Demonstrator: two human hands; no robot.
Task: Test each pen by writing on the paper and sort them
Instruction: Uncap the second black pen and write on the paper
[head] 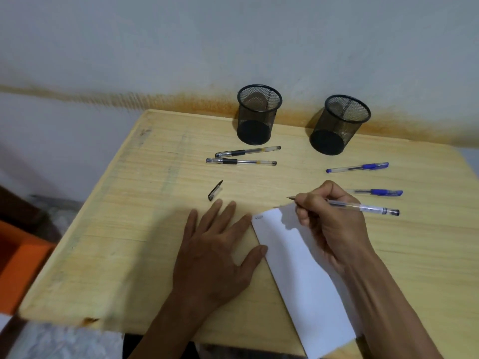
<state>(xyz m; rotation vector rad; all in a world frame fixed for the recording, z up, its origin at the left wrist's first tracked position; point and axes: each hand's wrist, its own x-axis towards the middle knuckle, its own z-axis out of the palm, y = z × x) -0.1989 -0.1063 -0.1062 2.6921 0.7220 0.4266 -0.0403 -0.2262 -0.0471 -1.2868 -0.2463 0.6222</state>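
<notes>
Head view, right hand (334, 226) covers paper (305, 281), scribble (259, 217) illegible

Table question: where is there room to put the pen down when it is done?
The table's left side, left of the left hand, is bare. So is the near right corner. It is crowded between the black pens, blue pens and mesh cups.

Two bare hands: left (215, 251), right (334, 218); forearms bare, no sleeves, rings or watch visible.
</notes>
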